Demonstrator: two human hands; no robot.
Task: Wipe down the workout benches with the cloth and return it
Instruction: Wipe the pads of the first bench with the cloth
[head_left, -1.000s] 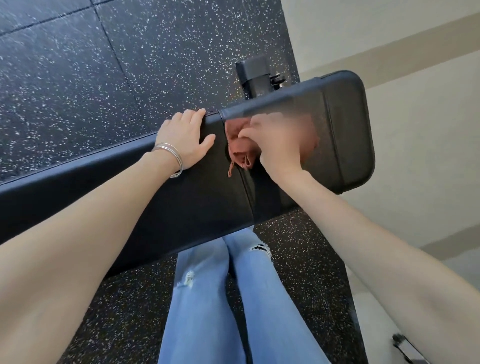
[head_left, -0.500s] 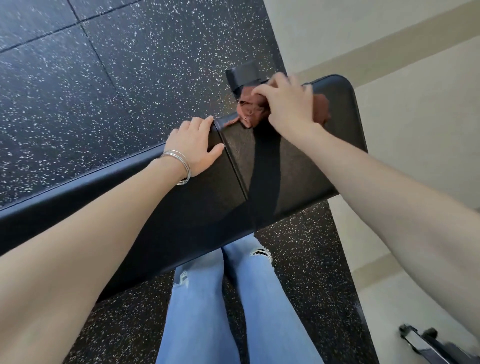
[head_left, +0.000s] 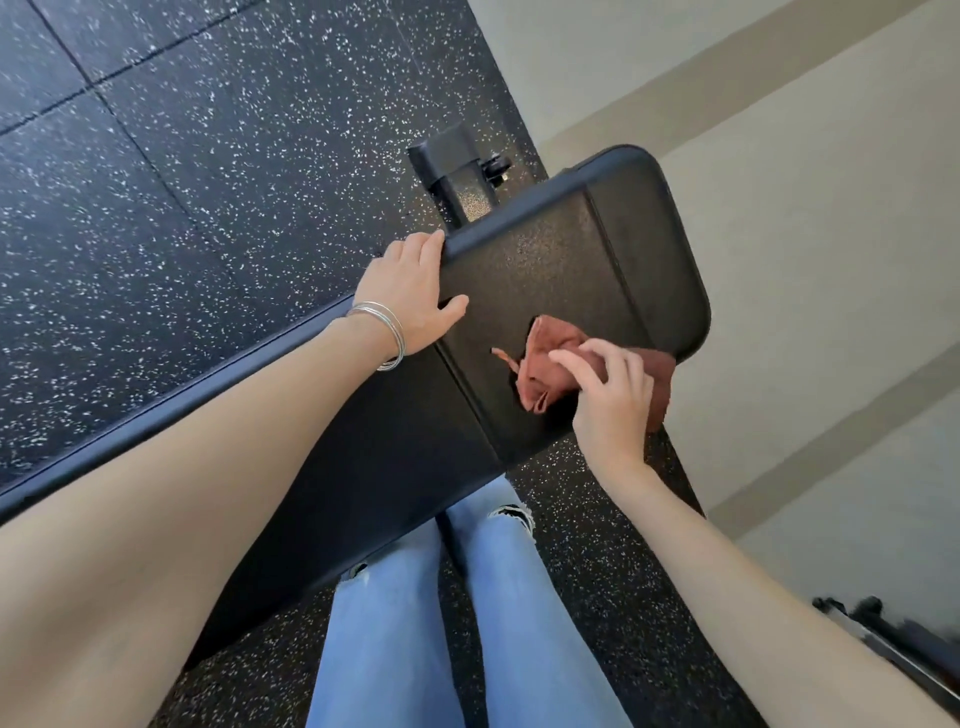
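A black padded workout bench (head_left: 550, 260) runs from the lower left to the upper right, with a seam between its long pad and the shorter end pad. A crumpled reddish-brown cloth (head_left: 550, 364) lies on the end pad near its front edge. My right hand (head_left: 613, 405) holds the cloth against the pad, fingers curled over it. My left hand (head_left: 410, 291), with thin silver bangles at the wrist, rests flat on the bench at the seam, fingers over the far edge.
The bench's black metal post (head_left: 457, 171) stands on the speckled black rubber floor (head_left: 208, 156) behind the pad. A pale wall (head_left: 805, 182) rises at the right. My legs in blue jeans (head_left: 415, 623) stand in front of the bench. A dark metal object (head_left: 893, 639) sits lower right.
My right hand has dragged the cloth from the far edge of the end pad back to its near edge. My left hand stays at the seam.
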